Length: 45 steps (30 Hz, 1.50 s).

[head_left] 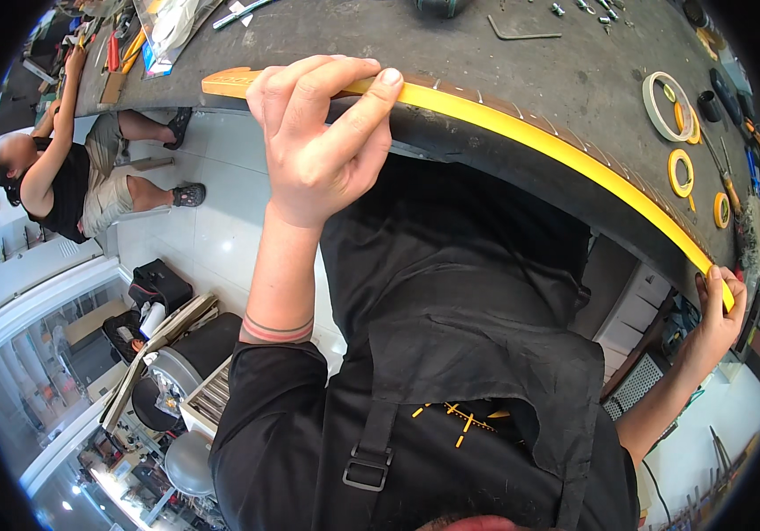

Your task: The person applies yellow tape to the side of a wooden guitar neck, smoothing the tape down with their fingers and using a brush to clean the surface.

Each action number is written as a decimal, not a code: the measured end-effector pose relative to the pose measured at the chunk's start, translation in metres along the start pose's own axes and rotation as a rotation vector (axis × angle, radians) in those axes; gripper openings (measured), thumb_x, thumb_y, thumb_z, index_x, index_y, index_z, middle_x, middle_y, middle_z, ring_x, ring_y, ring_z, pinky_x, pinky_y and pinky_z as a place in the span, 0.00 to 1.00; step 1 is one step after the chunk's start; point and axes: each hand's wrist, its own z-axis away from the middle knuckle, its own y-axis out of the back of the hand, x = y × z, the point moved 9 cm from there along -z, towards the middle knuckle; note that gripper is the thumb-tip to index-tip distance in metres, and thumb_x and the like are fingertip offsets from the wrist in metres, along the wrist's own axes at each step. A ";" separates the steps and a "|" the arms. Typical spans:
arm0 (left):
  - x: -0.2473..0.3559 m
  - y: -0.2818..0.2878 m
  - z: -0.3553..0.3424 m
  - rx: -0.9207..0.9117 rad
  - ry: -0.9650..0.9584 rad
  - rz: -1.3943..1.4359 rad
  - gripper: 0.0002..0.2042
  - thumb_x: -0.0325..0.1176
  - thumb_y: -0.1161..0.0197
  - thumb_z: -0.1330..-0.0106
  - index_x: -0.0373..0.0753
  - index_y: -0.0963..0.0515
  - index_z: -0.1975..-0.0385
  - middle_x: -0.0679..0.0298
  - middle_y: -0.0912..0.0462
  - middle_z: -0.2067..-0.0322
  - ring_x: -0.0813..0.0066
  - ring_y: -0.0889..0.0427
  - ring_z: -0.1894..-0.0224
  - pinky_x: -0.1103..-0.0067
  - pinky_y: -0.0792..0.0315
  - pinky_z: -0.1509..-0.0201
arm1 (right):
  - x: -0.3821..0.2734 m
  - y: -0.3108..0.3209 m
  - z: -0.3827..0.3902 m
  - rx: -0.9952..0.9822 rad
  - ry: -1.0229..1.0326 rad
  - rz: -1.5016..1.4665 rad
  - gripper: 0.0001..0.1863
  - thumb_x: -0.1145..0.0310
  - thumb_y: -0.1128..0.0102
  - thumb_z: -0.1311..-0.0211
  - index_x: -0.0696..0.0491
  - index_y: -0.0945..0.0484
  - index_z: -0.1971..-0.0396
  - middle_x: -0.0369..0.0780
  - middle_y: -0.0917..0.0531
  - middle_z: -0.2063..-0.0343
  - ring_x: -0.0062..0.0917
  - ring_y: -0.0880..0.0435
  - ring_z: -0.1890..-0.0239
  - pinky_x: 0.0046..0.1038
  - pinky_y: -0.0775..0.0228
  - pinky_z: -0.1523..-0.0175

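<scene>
**Apparently mid-taping: yellow strip along the neck**

Your left hand (322, 146) curls round the neck (522, 111) beside its headstock (225, 83), thumb and fingertips pinched close over the near edge. Your right hand (721, 310) grips the far right end of the yellow strip (566, 159), fingers nearly together. The neck lies along the front edge of the surface (477, 71), frets up, with the strip running down its near side between your hands.

You seem to be laying or aligning tape along that side. Your next move probably calls for even tension and a straight line, then pressing from one end; a slack stretch could wrinkle.

Beyond the neck, the dark surface carries a hex key (526, 35) and small screws (608, 16). To your right sit yellow rolls (681, 190) and a larger pale roll (647, 102).

Farther off to your left, a black bag (166, 285) rests near pale floor tiles (230, 155), and a co-worker (61, 195) reaches toward tools.
</scene>
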 end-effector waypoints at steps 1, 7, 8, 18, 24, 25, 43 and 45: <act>0.001 -0.001 0.001 -0.005 -0.002 -0.015 0.22 0.28 0.19 0.45 0.49 0.03 0.47 0.69 0.08 0.47 0.63 0.14 0.43 0.63 0.31 0.36 | 0.002 0.001 -0.001 -0.001 0.000 -0.001 0.12 0.69 0.25 0.16 0.56 0.19 0.60 0.42 0.13 0.48 0.23 0.12 0.49 0.32 0.12 0.34; 0.012 -0.001 -0.008 -0.073 0.012 -0.058 0.20 0.22 0.18 0.42 0.44 0.02 0.48 0.66 0.07 0.47 0.62 0.12 0.43 0.68 0.27 0.36 | 0.004 0.000 -0.003 -0.027 -0.019 0.007 0.10 0.68 0.25 0.15 0.54 0.18 0.59 0.39 0.13 0.48 0.21 0.12 0.45 0.32 0.14 0.31; 0.012 -0.001 -0.008 -0.076 0.013 -0.062 0.20 0.22 0.18 0.42 0.44 0.02 0.48 0.67 0.07 0.47 0.62 0.12 0.43 0.68 0.27 0.35 | 0.003 0.000 -0.003 -0.023 -0.014 0.014 0.11 0.68 0.25 0.16 0.55 0.18 0.59 0.40 0.12 0.48 0.22 0.12 0.47 0.31 0.13 0.33; 0.021 -0.009 -0.007 -0.030 -0.001 -0.059 0.24 0.31 0.19 0.44 0.56 0.03 0.45 0.73 0.08 0.45 0.68 0.14 0.37 0.62 0.36 0.30 | -0.001 -0.001 -0.008 -0.043 0.008 0.049 0.12 0.69 0.25 0.15 0.56 0.19 0.59 0.43 0.11 0.48 0.22 0.12 0.48 0.30 0.12 0.35; 0.032 -0.011 -0.015 -0.085 -0.019 -0.071 0.22 0.29 0.19 0.42 0.50 0.02 0.46 0.69 0.06 0.46 0.64 0.12 0.40 0.68 0.34 0.31 | -0.004 -0.005 -0.006 -0.025 0.002 0.054 0.13 0.69 0.25 0.16 0.55 0.20 0.61 0.43 0.11 0.49 0.23 0.12 0.48 0.30 0.12 0.36; 0.033 -0.012 -0.016 -0.089 -0.021 -0.065 0.22 0.28 0.19 0.42 0.50 0.02 0.45 0.69 0.06 0.46 0.64 0.11 0.40 0.67 0.34 0.31 | -0.004 -0.004 -0.006 -0.024 0.000 0.057 0.13 0.69 0.25 0.16 0.55 0.20 0.61 0.43 0.11 0.49 0.23 0.12 0.48 0.30 0.12 0.36; 0.050 -0.027 -0.024 -0.113 -0.064 0.033 0.23 0.26 0.18 0.42 0.48 0.03 0.44 0.69 0.06 0.48 0.67 0.11 0.44 0.69 0.34 0.36 | -0.009 -0.008 -0.003 0.008 0.000 0.091 0.15 0.66 0.21 0.18 0.57 0.18 0.60 0.43 0.12 0.49 0.24 0.09 0.49 0.28 0.14 0.34; 0.048 -0.027 -0.023 -0.112 -0.061 0.050 0.23 0.26 0.18 0.41 0.48 0.03 0.43 0.70 0.06 0.48 0.68 0.11 0.45 0.70 0.34 0.36 | -0.011 -0.009 -0.002 0.000 0.012 0.089 0.15 0.65 0.21 0.18 0.58 0.18 0.60 0.43 0.11 0.50 0.24 0.08 0.49 0.28 0.14 0.34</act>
